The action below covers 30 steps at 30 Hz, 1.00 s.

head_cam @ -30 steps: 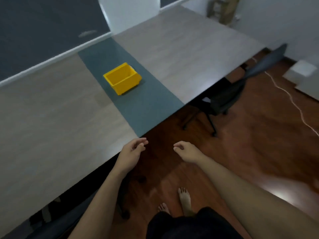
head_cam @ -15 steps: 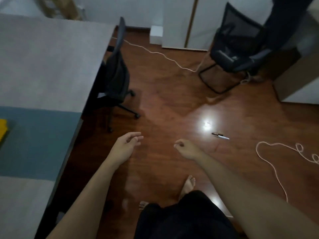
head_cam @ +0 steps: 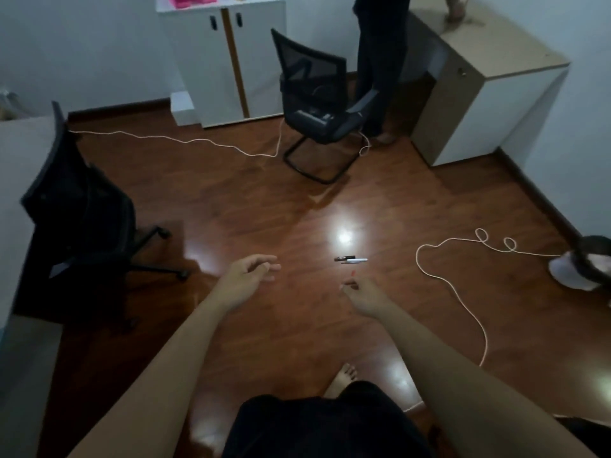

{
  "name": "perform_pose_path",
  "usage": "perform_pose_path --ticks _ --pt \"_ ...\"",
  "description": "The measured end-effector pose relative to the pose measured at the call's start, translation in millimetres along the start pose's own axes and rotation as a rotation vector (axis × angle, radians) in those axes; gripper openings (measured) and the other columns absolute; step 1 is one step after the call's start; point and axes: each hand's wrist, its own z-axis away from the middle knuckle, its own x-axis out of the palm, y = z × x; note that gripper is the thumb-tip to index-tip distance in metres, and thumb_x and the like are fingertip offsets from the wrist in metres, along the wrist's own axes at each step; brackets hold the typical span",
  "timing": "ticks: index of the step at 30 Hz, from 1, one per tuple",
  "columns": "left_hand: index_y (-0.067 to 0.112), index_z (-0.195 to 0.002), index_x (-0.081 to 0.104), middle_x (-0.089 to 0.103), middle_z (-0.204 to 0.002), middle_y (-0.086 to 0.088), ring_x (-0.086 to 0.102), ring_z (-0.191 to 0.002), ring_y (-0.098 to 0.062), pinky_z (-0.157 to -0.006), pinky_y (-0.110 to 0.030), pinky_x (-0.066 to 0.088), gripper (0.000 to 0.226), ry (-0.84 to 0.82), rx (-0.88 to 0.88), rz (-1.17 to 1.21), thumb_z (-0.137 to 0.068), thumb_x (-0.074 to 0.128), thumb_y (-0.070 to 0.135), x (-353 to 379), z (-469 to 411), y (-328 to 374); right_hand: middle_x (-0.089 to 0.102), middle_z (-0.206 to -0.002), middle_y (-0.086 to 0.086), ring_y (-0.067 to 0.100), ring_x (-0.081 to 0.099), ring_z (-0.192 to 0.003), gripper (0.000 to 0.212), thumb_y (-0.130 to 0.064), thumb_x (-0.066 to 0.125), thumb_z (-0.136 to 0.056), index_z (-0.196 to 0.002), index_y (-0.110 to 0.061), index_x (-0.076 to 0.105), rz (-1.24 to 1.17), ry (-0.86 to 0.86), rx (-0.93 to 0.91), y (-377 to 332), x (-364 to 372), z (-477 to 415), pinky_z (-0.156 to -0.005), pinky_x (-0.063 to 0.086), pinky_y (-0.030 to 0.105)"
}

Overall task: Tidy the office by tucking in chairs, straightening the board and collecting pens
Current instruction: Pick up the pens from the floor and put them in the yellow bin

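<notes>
Two pens (head_cam: 350, 259) lie side by side on the wooden floor, one dark, one white with a dark cap; a small red bit (head_cam: 353, 273) lies just below them. My right hand (head_cam: 365, 293) hovers just short of the pens, fingers loosely curled, holding nothing. My left hand (head_cam: 246, 280) is stretched out to the left of the pens with fingers apart and empty. A black swivel chair (head_cam: 76, 206) stands against the desk (head_cam: 20, 166) at the left. A black mesh chair (head_cam: 317, 104) stands out in the room near the back.
A white cable (head_cam: 463, 292) snakes over the floor on the right, another (head_cam: 185, 140) runs along the back. A white cabinet (head_cam: 228, 57), a beige desk (head_cam: 489, 77) with a person's dark legs (head_cam: 380, 61) beside it, and a fan base (head_cam: 588, 262) at the right edge.
The view has swung right from the desk and yellow bin to the open floor. The pens are now nearer and just ahead of my right hand. Both hands stay empty.
</notes>
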Motion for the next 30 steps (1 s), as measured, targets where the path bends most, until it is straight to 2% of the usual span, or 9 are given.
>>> perform_pose_path --ticks 4,7,12,16,17,20,22,26,30 --pt "0.01 -0.137 0.067 0.078 -0.129 -0.008 0.078 -0.095 -0.014 -0.109 -0.046 0.056 0.029 -0.045 -0.002 0.017 -0.113 0.05 0.012 55 -43 32 0.075 -0.124 0.019 0.031 0.07 -0.12 0.029 -0.018 0.064 -0.104 -0.125 -0.001 0.073 -0.035 0.062 0.016 39 -61 -13 -0.095 0.048 0.03" --pt "0.014 -0.14 0.066 0.077 -0.132 -0.002 0.078 -0.098 -0.007 -0.106 -0.038 0.057 0.031 -0.085 -0.013 -0.024 -0.114 0.05 0.017 85 -58 55 0.077 -0.115 0.017 0.03 0.07 -0.111 0.026 -0.019 0.063 -0.104 -0.119 -0.003 0.076 -0.059 0.064 0.042 64 -100 -19 -0.098 0.052 0.039" --pt "0.025 -0.143 0.064 0.074 -0.135 0.01 0.076 -0.113 -0.008 -0.111 -0.041 0.055 0.031 -0.145 -0.047 -0.094 -0.115 0.05 0.028 111 -91 82 0.075 -0.129 0.017 0.031 0.068 -0.125 0.036 -0.027 0.065 -0.104 -0.131 -0.004 0.071 -0.078 0.066 0.077 90 -141 -50 -0.106 0.051 0.038" --pt "0.011 -0.144 0.063 0.074 -0.136 -0.003 0.075 -0.108 -0.017 -0.09 -0.016 0.057 0.034 -0.114 -0.064 -0.075 -0.115 0.047 0.017 125 -128 102 0.075 -0.128 0.015 0.029 0.068 -0.125 0.034 -0.025 0.066 -0.104 -0.131 -0.005 0.072 -0.065 0.064 0.065 90 -164 -79 -0.103 0.049 0.034" --pt "0.009 -0.145 0.063 0.073 -0.137 -0.006 0.075 -0.107 -0.02 -0.088 -0.017 0.058 0.034 -0.108 -0.069 -0.067 -0.115 0.047 0.015 128 -140 106 0.075 -0.128 0.014 0.028 0.068 -0.124 0.033 -0.025 0.066 -0.104 -0.13 -0.006 0.072 -0.054 0.06 0.062 89 -169 -88 -0.101 0.049 0.033" --pt "0.014 -0.144 0.064 0.075 -0.136 -0.002 0.077 -0.111 -0.018 -0.107 -0.044 0.056 0.033 -0.114 -0.09 -0.052 -0.115 0.047 0.019 137 -179 111 0.075 -0.128 0.013 0.027 0.069 -0.123 0.033 -0.025 0.065 -0.104 -0.13 -0.007 0.072 -0.024 0.045 0.048 87 -187 -122 -0.099 0.048 0.032" --pt "0.02 -0.141 0.066 0.077 -0.132 0.005 0.078 -0.109 -0.01 -0.108 -0.047 0.058 0.032 -0.118 -0.102 -0.054 -0.115 0.048 0.024 141 -209 109 0.074 -0.129 0.013 0.027 0.068 -0.123 0.034 -0.025 0.065 -0.103 -0.13 -0.006 0.072 0.006 0.034 0.046 84 -201 -148 -0.099 0.048 0.032" --pt "0.016 -0.139 0.068 0.078 -0.131 0.002 0.078 -0.106 -0.008 -0.081 -0.021 0.056 0.032 -0.086 -0.142 -0.008 -0.115 0.047 0.021 152 -267 116 0.074 -0.13 0.012 0.026 0.069 -0.124 0.034 -0.028 0.066 -0.102 -0.13 -0.01 0.073 0.04 -0.015 0.067 74 -229 -199 -0.104 0.051 0.036" --pt "0.014 -0.132 0.07 0.079 -0.129 -0.005 0.08 -0.106 -0.024 -0.06 -0.013 0.049 0.03 -0.076 -0.207 0.02 -0.113 0.047 0.015 163 -325 128 0.074 -0.13 0.009 0.026 0.069 -0.125 0.032 -0.029 0.065 -0.103 -0.129 -0.014 0.073 0.098 -0.041 0.074 62 -263 -248 -0.102 0.05 0.035"
